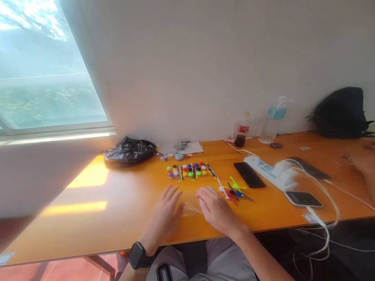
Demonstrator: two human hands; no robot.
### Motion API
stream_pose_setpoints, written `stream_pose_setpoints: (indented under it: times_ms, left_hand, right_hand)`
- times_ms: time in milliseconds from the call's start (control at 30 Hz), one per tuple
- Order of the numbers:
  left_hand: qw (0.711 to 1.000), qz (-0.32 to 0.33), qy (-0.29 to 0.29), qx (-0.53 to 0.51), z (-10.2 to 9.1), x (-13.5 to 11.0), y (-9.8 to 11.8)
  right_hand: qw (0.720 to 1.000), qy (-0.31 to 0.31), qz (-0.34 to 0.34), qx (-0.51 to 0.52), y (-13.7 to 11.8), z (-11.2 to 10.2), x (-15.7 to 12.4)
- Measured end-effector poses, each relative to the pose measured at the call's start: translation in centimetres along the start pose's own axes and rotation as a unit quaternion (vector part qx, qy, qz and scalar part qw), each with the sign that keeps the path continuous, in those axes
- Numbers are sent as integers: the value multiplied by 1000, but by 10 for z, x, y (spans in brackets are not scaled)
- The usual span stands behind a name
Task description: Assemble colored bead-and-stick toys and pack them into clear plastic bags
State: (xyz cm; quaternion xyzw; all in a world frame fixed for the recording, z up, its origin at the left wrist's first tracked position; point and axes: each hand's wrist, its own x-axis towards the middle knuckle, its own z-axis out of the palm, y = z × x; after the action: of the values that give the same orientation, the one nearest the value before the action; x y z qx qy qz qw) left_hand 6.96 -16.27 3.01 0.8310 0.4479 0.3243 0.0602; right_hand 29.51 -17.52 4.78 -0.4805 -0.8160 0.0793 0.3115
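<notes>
The caps (190, 174) lay at twelve o'clock from your hands, their rows' long axis running nine to three. Your left hand (163, 213) was loosely spread, holding nothing; your right hand (216, 209) was curled, its hold impossible to tell. Sticks (238, 194) lay criss-crossed at its two o'clock.

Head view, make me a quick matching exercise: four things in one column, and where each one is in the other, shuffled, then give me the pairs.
Things
1. Round coloured pieces
2. Black plastic bag
3. Watch
4. Power strip

Places
A. On the wrist of the left hand
B. Just right of the black phone
C. In rows on the table
D. By the wall, nearest the window

Pairs: 1-C, 2-D, 3-A, 4-B
</notes>
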Motion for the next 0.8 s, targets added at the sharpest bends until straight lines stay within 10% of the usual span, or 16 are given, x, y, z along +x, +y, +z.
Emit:
stream_pose_setpoints:
  times_ms: [233, 433, 800]
  left_hand:
    - [995, 35, -72, 67, 40, -13, -8]
    - [992, -31, -78, 90, 31, -19, -24]
    - [999, 7, -11, 33, 13, -7, -2]
  right_hand:
    - [996, -61, 44, -45, -16, 48, -7]
    - [983, -34, 130, -126, 24, 28, -12]
    - [996, -4, 67, -65, 29, 0, -4]
